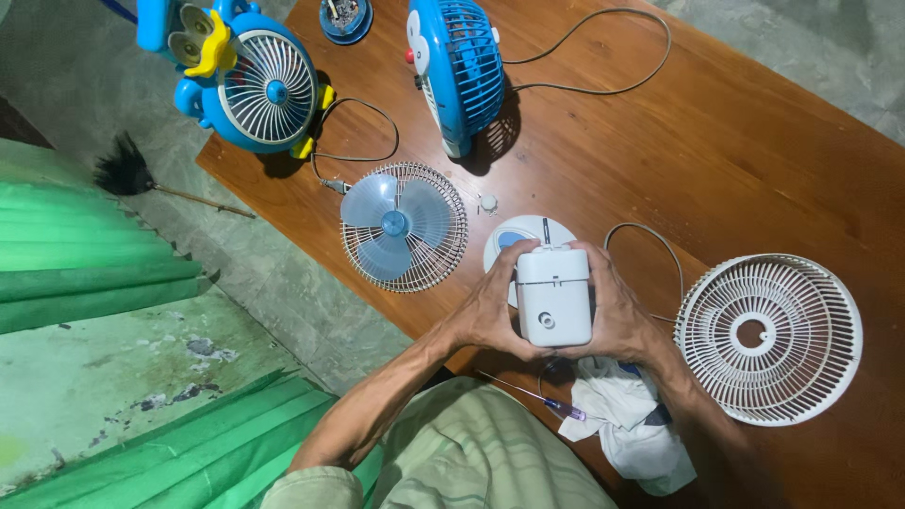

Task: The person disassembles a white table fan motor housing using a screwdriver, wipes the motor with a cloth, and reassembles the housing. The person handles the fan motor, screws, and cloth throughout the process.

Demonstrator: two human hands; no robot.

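— What are the hands doing?

— Both are grasping a white fan housing [554, 297], holding it up over the near edge of the bench [735, 141]. The left hand [490, 311] is wrapping its left side and the right hand [617, 316] its right, thumbs pressing along the top.

— Anything getting covered?

— The housing is hiding most of a round white and blue base [514, 240] behind it. A white cloth [627, 415] is lying under the right wrist, partly cut off by the arm, and a thin screwdriver [537, 398] is sitting beside it.

— And around them?

— A blue bladed fan guard [403, 226] is lying to the left near the bench's left edge, a white grille [768, 337] to the right. Two blue fans are standing toward the far edge; the left cartoon fan [247, 80] is overhanging the far left corner.
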